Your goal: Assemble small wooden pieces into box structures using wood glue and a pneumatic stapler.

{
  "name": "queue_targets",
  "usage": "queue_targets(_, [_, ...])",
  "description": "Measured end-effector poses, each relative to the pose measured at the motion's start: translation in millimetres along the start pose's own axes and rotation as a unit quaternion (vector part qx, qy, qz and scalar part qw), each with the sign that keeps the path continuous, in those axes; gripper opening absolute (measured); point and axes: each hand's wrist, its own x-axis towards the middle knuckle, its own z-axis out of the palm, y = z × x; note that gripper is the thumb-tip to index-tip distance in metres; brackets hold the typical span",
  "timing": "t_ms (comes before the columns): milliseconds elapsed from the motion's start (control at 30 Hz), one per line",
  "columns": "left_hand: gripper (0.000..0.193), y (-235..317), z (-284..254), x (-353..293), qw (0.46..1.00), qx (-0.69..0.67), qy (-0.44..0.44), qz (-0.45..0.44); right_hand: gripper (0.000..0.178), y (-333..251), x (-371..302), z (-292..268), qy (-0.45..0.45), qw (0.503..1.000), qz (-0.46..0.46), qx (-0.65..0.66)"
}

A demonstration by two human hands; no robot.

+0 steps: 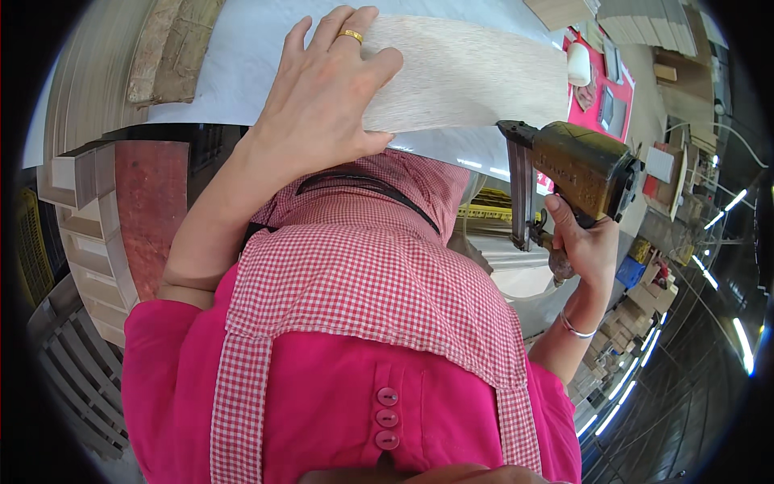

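A pale wooden board [472, 77] lies across the white worktop at the top of the head view. My left hand [322, 93], with a gold ring on one finger, grips its left end, the thumb at the near edge and the fingers over the face. At the right, my right hand [588, 246] is wrapped round the handle of a worn air nail gun [576, 165]. The gun's nose sits close by the board's near right corner; whether it touches cannot be made out. Part of the handle is hidden by my fingers.
Stacked boards [97, 73] and a rough brown block [173, 52] stand on the left. Past the board's right end, a white roll [578, 64] lies on a pink sheet [597, 105]. More panels [645, 20] are stacked at the upper right. Below left is a red-brown panel [151, 214].
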Motion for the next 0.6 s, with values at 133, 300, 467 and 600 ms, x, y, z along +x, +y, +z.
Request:
queue_targets(133, [0.051,-1.1,1.0,-1.2,1.000,-0.004,-0.002,-0.004,0.029,-5.2,-0.9,1.6,-0.001,1.000,0.013,-0.017])
queue_targets(300, [0.082,-17.1,5.8,-11.1,0.999,-0.016,0.018,0.024,0.026,0.1,-2.6,7.3,0.024,0.989,-0.115,-0.089])
queue_targets(467, [0.032,-52.1,9.2,-5.4,0.816,0.263,0.468,0.215,0.024,-12.7,-4.7,10.7,0.020,0.992,-0.088,-0.085])
queue_targets(600, [0.122,-63.9,35.1,-57.7,0.960,-0.261,0.105,-0.007,0.030,-22.1,-15.3,15.8,0.023,0.998,-0.022,-0.048])
